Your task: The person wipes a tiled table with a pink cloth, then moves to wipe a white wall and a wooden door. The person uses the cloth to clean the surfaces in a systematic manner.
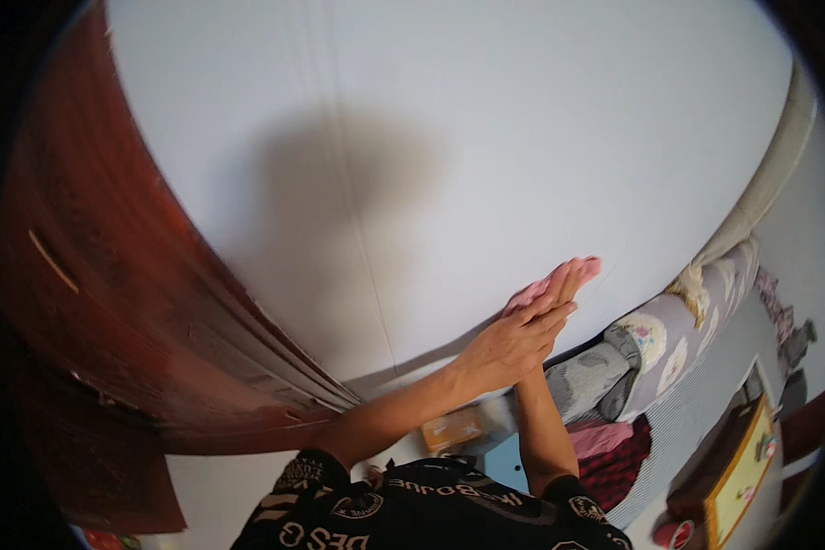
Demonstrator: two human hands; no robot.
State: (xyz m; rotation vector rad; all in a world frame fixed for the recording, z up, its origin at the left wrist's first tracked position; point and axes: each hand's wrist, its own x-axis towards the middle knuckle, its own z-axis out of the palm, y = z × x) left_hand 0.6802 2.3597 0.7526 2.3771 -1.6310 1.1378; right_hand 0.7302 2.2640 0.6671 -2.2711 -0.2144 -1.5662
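Observation:
My two hands are together, right of centre, in front of a pale wall [522, 151]. A crumpled pink cloth [593, 265] shows past the fingertips and along their upper side. My left hand [505, 350] reaches across and lies over my right hand, covering much of it. The fingers of my right hand [565, 283] extend along the cloth and hold it. Whether the left fingers also grip the cloth is hidden. Cloth and hands appear close to the wall; contact cannot be told.
A reddish-brown wooden panel [130, 302] borders the wall at left. At right lie a rolled floral bedding piece [667, 337], a grey patterned cloth [584, 385] and a checked cloth [608, 467]. A cardboard box [452, 430] and a yellow-topped table [742, 488] stand lower down.

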